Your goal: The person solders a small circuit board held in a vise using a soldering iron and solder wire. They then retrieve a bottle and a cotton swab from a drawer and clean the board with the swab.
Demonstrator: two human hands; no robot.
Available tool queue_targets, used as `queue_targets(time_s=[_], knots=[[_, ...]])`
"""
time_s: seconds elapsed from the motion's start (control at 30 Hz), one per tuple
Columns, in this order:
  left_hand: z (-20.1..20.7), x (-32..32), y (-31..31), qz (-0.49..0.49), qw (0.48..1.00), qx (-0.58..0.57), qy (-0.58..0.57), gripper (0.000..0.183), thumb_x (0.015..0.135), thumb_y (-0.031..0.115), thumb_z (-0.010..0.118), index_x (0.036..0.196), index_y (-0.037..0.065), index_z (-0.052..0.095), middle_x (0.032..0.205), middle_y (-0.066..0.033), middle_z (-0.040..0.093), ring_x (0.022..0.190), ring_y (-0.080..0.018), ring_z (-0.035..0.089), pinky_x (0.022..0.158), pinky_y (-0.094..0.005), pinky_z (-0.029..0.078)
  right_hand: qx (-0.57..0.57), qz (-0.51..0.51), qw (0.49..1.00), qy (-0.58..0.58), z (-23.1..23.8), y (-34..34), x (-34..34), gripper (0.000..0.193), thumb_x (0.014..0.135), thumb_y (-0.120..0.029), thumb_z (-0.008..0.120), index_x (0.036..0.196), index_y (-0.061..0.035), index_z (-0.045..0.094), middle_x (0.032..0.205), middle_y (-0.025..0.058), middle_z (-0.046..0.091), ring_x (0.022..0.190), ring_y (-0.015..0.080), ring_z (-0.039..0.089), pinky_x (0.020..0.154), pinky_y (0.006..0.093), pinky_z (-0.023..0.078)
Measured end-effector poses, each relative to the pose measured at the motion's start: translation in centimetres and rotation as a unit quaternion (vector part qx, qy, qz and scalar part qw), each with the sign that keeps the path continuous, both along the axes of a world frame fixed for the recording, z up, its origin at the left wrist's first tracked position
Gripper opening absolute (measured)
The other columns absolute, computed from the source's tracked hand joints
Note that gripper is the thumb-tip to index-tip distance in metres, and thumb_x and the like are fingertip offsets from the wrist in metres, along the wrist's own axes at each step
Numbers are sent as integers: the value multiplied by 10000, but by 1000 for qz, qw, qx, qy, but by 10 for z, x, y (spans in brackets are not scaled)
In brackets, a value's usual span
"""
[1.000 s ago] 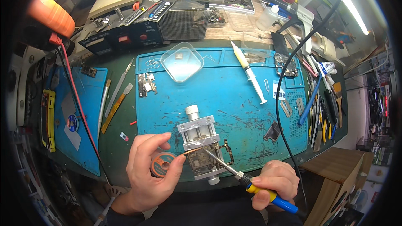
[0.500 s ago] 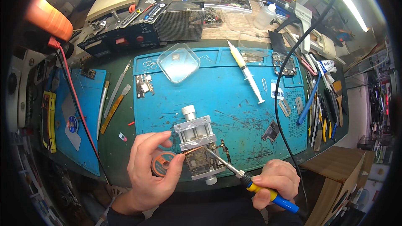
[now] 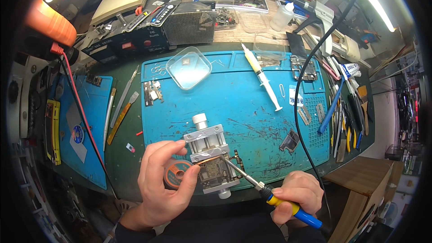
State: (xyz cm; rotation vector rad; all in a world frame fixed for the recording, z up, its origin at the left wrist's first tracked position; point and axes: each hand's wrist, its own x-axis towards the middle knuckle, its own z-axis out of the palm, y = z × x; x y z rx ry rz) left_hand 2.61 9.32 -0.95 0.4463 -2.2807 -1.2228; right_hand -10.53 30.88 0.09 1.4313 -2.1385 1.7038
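Note:
My left hand (image 3: 164,182) is curled around an orange spool of desoldering braid (image 3: 173,171). From it a strip of copper braid (image 3: 208,159) runs onto a circuit board (image 3: 216,174). That board is gripped in a silver clamp holder (image 3: 206,144) with round knobs at both ends. In my right hand (image 3: 299,196) is a soldering iron (image 3: 294,213) with a blue and yellow handle. Its tip meets the end of the braid at the board's upper edge; whether it presses down cannot be made out.
A blue work mat (image 3: 238,94) lies under the holder. On it are a syringe (image 3: 265,81), a clear square dish (image 3: 189,69) and a razor blade (image 3: 304,116). Tools lie at the right, including a blue-handled one (image 3: 330,112). A black cable (image 3: 298,94) hangs across the right side.
The holder with its board has shifted slightly left in the picture, as has the mat. Both hands keep their hold, and the iron's tip stays at the braid.

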Motion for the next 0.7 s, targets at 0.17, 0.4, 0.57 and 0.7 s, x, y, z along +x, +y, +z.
queue_targets(time_s=[0.17,0.4,0.57,0.7], knots=[[0,-1,0,-4,1000,-4,-1,465,778,-20,752,1199,-24,555,1040,-160,575,870,-203,610,675,-274,523,-4,-5,1000,-3,-1,1,1,171,882,-209,702,893,-40,685,654,5,648,493,114,610,435,237,467],[-1,-2,-2,-8,1000,-12,2,461,774,-27,748,1192,-28,555,1046,-161,575,878,-206,612,686,-277,528,-6,-9,1000,-1,-2,0,0,173,885,-211,696,901,-38,688,639,3,646,491,114,610,433,237,467],[-2,0,-1,-5,1000,-3,11,464,785,-32,742,1205,-37,545,1067,-166,563,887,-192,614,662,-266,534,-10,-9,1000,0,-1,-1,1,171,883,-208,693,906,-39,690,630,1,642,481,114,604,431,238,467],[-2,1,-2,-7,1000,2,11,469,785,-40,740,1210,-39,542,1080,-168,556,887,-189,616,653,-264,536,-7,-11,1000,8,-2,-1,1,173,885,-211,692,906,-39,690,627,-1,640,477,111,598,429,238,465]])
